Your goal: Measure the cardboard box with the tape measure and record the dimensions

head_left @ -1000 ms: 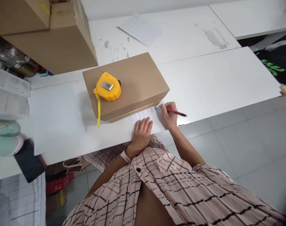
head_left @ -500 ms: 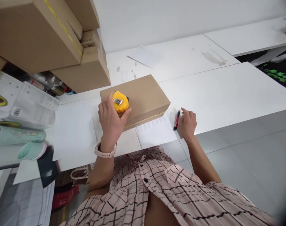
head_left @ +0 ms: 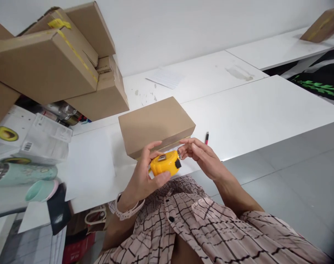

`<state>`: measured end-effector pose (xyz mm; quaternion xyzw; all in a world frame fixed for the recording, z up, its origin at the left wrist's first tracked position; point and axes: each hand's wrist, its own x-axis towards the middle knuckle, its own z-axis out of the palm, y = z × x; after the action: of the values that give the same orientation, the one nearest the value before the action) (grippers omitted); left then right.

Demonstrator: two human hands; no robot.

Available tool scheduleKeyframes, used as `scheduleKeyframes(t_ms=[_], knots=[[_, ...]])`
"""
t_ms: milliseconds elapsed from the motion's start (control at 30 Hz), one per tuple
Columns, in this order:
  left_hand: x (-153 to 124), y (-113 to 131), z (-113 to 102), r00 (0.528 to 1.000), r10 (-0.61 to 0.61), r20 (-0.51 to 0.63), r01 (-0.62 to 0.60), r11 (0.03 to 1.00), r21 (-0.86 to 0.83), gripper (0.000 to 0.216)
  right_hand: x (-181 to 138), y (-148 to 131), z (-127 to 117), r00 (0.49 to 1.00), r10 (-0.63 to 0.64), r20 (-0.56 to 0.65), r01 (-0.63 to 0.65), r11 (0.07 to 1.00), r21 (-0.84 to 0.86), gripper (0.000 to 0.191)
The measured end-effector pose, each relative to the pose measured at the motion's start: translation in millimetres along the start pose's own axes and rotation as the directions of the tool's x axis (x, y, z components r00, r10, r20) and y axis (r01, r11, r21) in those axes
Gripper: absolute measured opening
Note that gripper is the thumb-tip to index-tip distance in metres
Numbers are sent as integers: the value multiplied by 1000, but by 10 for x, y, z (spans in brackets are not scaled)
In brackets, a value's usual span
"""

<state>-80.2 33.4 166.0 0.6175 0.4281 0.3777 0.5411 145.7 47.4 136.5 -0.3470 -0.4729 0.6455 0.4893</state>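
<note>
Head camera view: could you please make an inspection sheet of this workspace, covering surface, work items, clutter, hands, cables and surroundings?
Surface: white table, marked by stains toward the wall.
Work items: yellow tape measure, held; brown box and red-and-black pen on the table.
Clutter: stacked cartons and mint-green bottle, at picture left.
Hands: left hand grips the tape measure; right hand is at its front end, contact unclear.
Cables: nothing seen.
Surroundings: grey tiled floor.
</note>
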Motion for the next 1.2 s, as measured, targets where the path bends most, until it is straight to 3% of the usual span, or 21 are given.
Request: scheduleKeyframes(t_ms=[133, 300, 400, 500, 667, 833, 1033, 1200], knots=[[-31, -21, -329, 995, 6, -101, -20, 990, -141, 73, 173, -182, -167, 997, -40, -62, 41, 999, 13, 32], [33, -20, -1122, 925, -25, -380, -9, 996, -86, 61, 805, -381, -565, 927, -234, -291, 199, 969, -146, 25], [129, -97, -1574, 873, -70, -482, 31, 996, -89, 49, 1277, -297, -738, 919, -211, -334, 140, 965, -224, 28], [228, -225, -1840, 862, -118, -493, 91, 993, -77, 45, 1592, -141, -773, 918, -134, -373, 26, 959, -281, 26], [315, -338, -1898, 869, -145, -474, 110, 989, -100, 48, 1653, -51, -714, 902, -150, -404, -63, 882, -467, 22], [352, -330, -1814, 895, -132, -425, 99, 990, -100, 51, 1566, -78, -690, 908, -32, -417, -170, 883, -438, 25], [385, -332, -1741, 914, -89, -395, 72, 996, -57, 50, 1536, -53, -676, 906, -62, -419, -169, 854, -491, 47], [366, -330, -1727, 923, -88, -375, 65, 995, -75, 50, 1545, -30, -682, 903, -76, -424, -168, 844, -510, 49]])
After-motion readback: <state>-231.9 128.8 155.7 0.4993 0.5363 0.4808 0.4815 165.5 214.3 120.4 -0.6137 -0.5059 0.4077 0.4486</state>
